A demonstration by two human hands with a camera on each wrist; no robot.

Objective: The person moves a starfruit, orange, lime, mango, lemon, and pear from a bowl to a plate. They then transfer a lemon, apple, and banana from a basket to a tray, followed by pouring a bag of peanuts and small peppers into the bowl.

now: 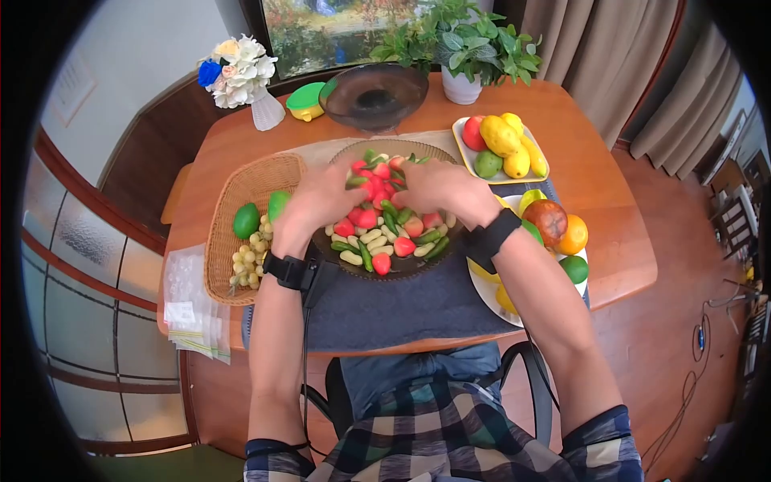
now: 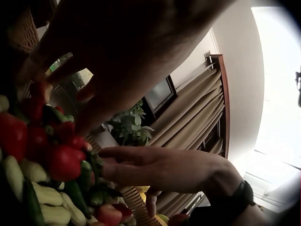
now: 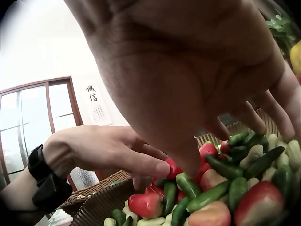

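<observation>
A brown ribbed bowl [image 1: 438, 150] holds a heap of small red fruits [image 1: 381, 263], green chili-like peppers [image 1: 367, 257] and pale peanut-shaped pieces [image 1: 350, 257]. My left hand [image 1: 321, 193] reaches over its left side, fingers spread and fingertips at the red fruits. From the opposite side my right hand [image 1: 450, 191] leans in, its fingers loosely extended down to the heap. In the right wrist view, the left thumb lies against a red fruit [image 3: 146, 205], and the right fingers reach down among the green peppers [image 3: 209, 197].
Left of the bowl stands a wicker basket [image 1: 221, 217] with grapes [image 1: 250, 255] and green fruit; plastic bags [image 1: 193, 297] lie beside it. To the right are a fruit plate [image 1: 487, 293] and a fruit tray [image 1: 463, 136]. A dark glass bowl [image 1: 373, 96], flower vase [image 1: 267, 111] and potted plant [image 1: 462, 87] stand behind.
</observation>
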